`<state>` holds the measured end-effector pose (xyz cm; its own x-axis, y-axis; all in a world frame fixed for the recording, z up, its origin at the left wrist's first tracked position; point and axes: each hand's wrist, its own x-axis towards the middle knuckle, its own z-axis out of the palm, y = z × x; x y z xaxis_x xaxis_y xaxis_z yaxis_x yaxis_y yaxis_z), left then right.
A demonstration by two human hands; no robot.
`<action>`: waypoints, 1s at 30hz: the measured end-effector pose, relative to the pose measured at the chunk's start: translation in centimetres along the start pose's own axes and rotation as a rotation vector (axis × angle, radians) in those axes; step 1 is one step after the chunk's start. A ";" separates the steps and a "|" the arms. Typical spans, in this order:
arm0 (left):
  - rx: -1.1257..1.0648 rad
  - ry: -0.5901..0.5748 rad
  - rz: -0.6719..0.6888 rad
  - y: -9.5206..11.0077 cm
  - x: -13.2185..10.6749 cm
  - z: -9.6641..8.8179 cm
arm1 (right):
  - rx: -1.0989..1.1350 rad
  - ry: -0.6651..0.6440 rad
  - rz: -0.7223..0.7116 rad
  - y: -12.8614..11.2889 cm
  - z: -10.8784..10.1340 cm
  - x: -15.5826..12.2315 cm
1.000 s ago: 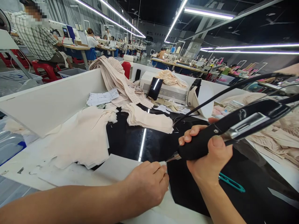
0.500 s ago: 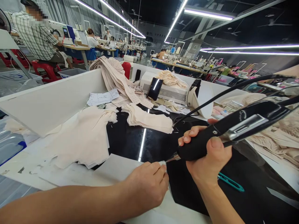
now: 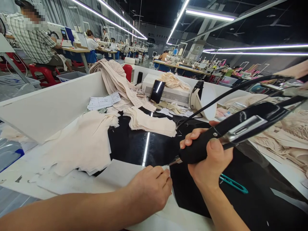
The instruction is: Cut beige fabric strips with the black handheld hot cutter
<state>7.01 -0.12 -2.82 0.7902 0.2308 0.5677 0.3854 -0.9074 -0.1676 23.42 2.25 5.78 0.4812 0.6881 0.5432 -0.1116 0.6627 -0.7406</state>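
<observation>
My right hand point(image 3: 209, 160) grips a black hand-held tool point(image 3: 231, 131) with a cable; its metal tip point(image 3: 172, 162) points down and left at the edge of a pale fabric piece point(image 3: 168, 208). My left hand point(image 3: 150, 189) is closed, fingers pressed down on that fabric just beside the tip. Both hands work over a glossy black table top point(image 3: 130, 144). Stacks of cream fabric pieces point(image 3: 84, 144) lie to the left, and another stack of cream pieces point(image 3: 150, 121) sits behind.
A teal thread snip point(image 3: 233, 183) lies right of my right wrist. A white partition point(image 3: 53, 102) borders the left side. A white machine box point(image 3: 172, 93), paper tickets point(image 3: 103, 101) and heaped fabric point(image 3: 284, 134) fill the back and right. Other people sit at distant tables.
The view has shifted slightly; my right hand and the tool have moved a little left and up. My left hand stays pressed on the fabric.
</observation>
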 end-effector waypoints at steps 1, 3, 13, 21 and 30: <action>-0.005 0.003 -0.005 0.0 0.0 0.0 | -0.001 -0.009 -0.001 0.1 0.0 -0.1; -0.021 0.002 -0.017 0.0 0.0 0.0 | -0.005 -0.020 -0.009 0.3 0.1 -0.2; -0.031 -0.069 0.041 -0.8 -0.4 0.0 | 0.021 0.002 -0.003 0.6 0.8 -0.5; -0.016 -0.135 0.069 -1.3 -0.9 0.2 | -0.003 -0.066 0.009 1.1 1.0 -1.1; 0.046 -0.153 0.121 -1.4 -0.8 -0.2 | 0.007 -0.111 -0.022 1.3 1.1 -1.1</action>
<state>5.72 0.87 -2.87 0.8938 0.1747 0.4130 0.3019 -0.9154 -0.2663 21.76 2.73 4.65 0.3847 0.7015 0.5999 -0.1084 0.6797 -0.7254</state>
